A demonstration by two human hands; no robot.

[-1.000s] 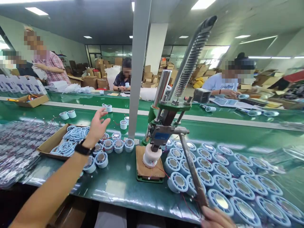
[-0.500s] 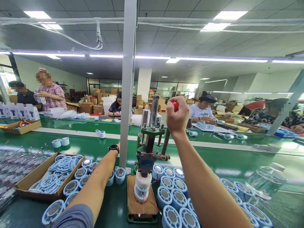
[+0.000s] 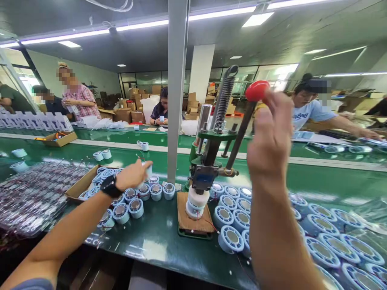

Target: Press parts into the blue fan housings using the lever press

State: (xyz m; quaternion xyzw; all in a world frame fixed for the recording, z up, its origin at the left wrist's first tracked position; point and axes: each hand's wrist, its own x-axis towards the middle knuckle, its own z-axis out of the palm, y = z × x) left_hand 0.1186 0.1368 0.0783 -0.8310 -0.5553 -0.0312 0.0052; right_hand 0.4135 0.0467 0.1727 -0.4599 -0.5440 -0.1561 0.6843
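My left hand [image 3: 133, 175], with a black watch on the wrist, is closed on a light-blue housing [image 3: 148, 169] above the cluster at left. My right hand [image 3: 272, 129] is blurred, fingers raised and loosened, at the right side of the red lever knob [image 3: 256, 90]. Between my arms stands the green hand press [image 3: 205, 177], its white pressing head [image 3: 198, 196] down on a light-blue housing [image 3: 194, 210] with red wires. That housing sits on a brown board [image 3: 184, 221].
Rows of round light-blue housings [image 3: 230, 239] flank the press at right. At left are a carton of blue rings [image 3: 75, 189] and many wired metal parts [image 3: 33, 197]. A grey post [image 3: 177, 100] rises behind the press. Co-workers sit and stand across the green bench.
The view has shifted down. My left hand, formerly mostly hidden behind the post, has come back left and shows a housing. My right hand has loosened from the red knob.
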